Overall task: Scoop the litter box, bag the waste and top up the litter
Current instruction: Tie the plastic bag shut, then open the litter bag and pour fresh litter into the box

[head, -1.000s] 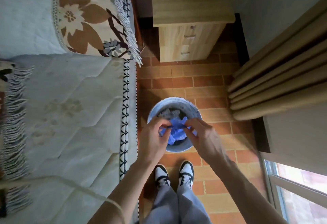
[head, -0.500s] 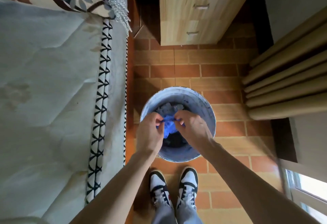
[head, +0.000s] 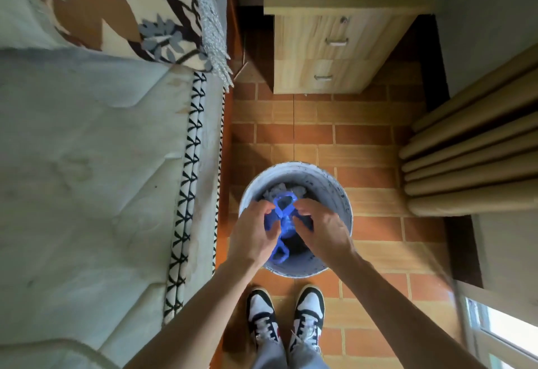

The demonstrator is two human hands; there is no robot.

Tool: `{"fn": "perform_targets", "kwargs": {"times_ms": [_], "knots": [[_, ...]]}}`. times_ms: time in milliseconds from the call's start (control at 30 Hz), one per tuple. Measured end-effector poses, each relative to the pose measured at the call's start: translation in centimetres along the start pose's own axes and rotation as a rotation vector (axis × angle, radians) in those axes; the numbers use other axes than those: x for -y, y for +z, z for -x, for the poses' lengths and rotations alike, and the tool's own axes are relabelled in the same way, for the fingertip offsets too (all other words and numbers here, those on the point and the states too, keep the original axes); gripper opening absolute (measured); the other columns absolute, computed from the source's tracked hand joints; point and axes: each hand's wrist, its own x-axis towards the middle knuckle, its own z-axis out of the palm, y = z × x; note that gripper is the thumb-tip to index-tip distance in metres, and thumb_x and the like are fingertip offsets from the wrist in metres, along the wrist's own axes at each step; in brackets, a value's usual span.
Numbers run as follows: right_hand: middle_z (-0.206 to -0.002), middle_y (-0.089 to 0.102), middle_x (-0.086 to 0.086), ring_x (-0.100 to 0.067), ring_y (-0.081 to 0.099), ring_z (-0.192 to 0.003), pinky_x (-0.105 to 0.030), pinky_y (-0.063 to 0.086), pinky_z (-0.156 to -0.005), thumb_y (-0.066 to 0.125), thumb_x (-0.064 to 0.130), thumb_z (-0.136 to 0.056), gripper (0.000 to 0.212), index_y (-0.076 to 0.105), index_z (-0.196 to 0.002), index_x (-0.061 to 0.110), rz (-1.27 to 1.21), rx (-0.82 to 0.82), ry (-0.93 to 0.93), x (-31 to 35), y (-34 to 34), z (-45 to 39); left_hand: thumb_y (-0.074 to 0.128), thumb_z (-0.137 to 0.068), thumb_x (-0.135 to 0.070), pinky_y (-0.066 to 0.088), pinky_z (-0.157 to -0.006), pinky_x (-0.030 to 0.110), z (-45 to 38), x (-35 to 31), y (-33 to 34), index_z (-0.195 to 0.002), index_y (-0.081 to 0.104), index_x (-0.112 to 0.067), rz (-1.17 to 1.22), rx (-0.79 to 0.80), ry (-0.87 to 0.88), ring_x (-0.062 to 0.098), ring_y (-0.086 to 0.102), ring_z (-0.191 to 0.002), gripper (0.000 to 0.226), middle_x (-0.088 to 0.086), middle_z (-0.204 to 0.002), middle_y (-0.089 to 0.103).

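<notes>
A round blue-white bin [head: 340, 194] stands on the tiled floor right in front of my feet. Inside it lies a blue plastic bag [head: 283, 217] with its handle loops sticking up, on top of pale crumpled waste. My left hand [head: 253, 237] is over the bin's left side, fingers curled round the bag's left part. My right hand [head: 320, 229] is over the right side, fingers bent down onto the bag; its grip is partly hidden. The bag's lower loop hangs below my left hand.
A quilted bed [head: 102, 179] with a flowered fringed throw [head: 116, 13] fills the left. A wooden drawer unit [head: 334, 48] stands beyond the bin. Beige curtains [head: 471, 147] hang at right, a window [head: 500, 336] at lower right. My sneakers [head: 285, 316] stand on brick-pattern tiles.
The view has tilted up and pulled back a little. My hands have moved slightly apart on the blue bag, and its handle loops now show between and below them.
</notes>
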Motion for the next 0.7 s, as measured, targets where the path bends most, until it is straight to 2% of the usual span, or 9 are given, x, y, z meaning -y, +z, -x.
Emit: {"fn": "perform_targets", "kwargs": {"times_ms": [67, 133, 233, 300, 400, 500, 567, 700], "knots": [[-0.109, 0.073, 0.008, -0.009, 0.068, -0.09, -0.017, 0.044, -0.065, 0.067, 0.025, -0.095, 0.031, 0.066, -0.126, 0.025, 0.03, -0.04, 0.011, 2.5, -3.0, 2.1, 0.064, -0.094, -0.036, 0.053, -0.095, 0.03, 2.2, -2.3, -2.9, -0.125, 0.064, -0.027, -0.017, -0.031, 0.052, 0.009, 0.063, -0.107, 0.032, -0.011, -0.117, 0.067], [-0.111, 0.073, 0.006, -0.011, 0.069, -0.093, -0.012, 0.041, -0.066, 0.068, 0.024, -0.095, 0.032, 0.066, -0.127, 0.022, 0.035, -0.089, 0.0, 5.3, -6.3, 4.5, 0.06, -0.096, -0.04, 0.049, -0.093, 0.022, 4.8, -5.2, -6.2, -0.125, 0.063, -0.026, -0.055, -0.075, 0.11, 0.008, 0.06, -0.106, 0.033, -0.01, -0.117, 0.066], [-0.121, 0.071, 0.002, -0.017, 0.069, -0.104, -0.025, 0.056, -0.077, 0.069, 0.022, -0.094, 0.036, 0.062, -0.129, 0.02, 0.032, -0.134, -0.057, 9.3, -10.9, 8.3, 0.052, -0.097, -0.046, 0.041, -0.092, 0.015, 8.9, -10.1, -11.5, -0.126, 0.062, -0.026, -0.11, -0.143, 0.164, 0.008, 0.059, -0.106, 0.037, -0.009, -0.117, 0.065], [-0.125, 0.068, 0.002, -0.018, 0.067, -0.109, -0.033, 0.058, -0.085, 0.069, 0.023, -0.095, 0.038, 0.059, -0.131, 0.021, 0.042, -0.168, -0.086, 12.0, -13.8, 10.9, 0.051, -0.099, -0.046, 0.041, -0.096, 0.016, 11.6, -13.1, -14.8, -0.128, 0.062, -0.024, -0.147, -0.173, 0.218, 0.009, 0.06, -0.108, 0.037, -0.008, -0.119, 0.065], [-0.132, 0.062, 0.006, -0.014, 0.061, -0.118, -0.032, 0.053, -0.097, 0.067, 0.03, -0.096, 0.041, 0.055, -0.135, 0.022, 0.072, -0.227, -0.139, 16.5, -18.5, 14.8, 0.051, -0.1, -0.044, 0.047, -0.097, 0.022, 15.1, -17.7, -19.4, -0.124, 0.063, -0.021, -0.188, -0.216, 0.299, 0.009, 0.06, -0.107, 0.035, -0.008, -0.117, 0.066], [-0.143, 0.054, 0.007, -0.013, 0.05, -0.133, -0.029, 0.041, -0.11, 0.057, 0.046, -0.1, 0.05, 0.049, -0.142, 0.021, 0.136, -0.279, -0.151, 20.6, -23.0, 18.5, 0.051, -0.099, -0.043, 0.045, -0.096, 0.023, 18.5, -21.9, -23.0, -0.12, 0.063, -0.021, -0.216, -0.252, 0.365, 0.011, 0.06, -0.105, 0.033, -0.007, -0.115, 0.066], [-0.149, 0.05, 0.005, -0.015, 0.045, -0.139, -0.034, 0.041, -0.113, 0.049, 0.052, -0.101, 0.056, 0.046, -0.146, 0.02, 0.198, -0.329, -0.148, 22.7, -25.7, 20.5, 0.051, -0.099, -0.045, 0.043, -0.098, 0.024, 20.0, -24.1, -24.7, -0.122, 0.062, -0.021, -0.215, -0.264, 0.406, 0.014, 0.06, -0.109, 0.035, -0.005, -0.119, 0.066], [-0.151, 0.051, -0.001, -0.021, 0.046, -0.141, -0.04, 0.042, -0.113, 0.035, 0.06, -0.103, 0.065, 0.048, -0.147, 0.015, 0.306, -0.481, -0.059, 25.4, -29.6, 24.0, 0.057, -0.097, -0.043, 0.04, -0.104, 0.024, 21.8, -28.0, -26.9, -0.128, 0.062, -0.02, -0.206, -0.252, 0.482, 0.018, 0.059, -0.116, 0.039, -0.004, -0.126, 0.063]]}}
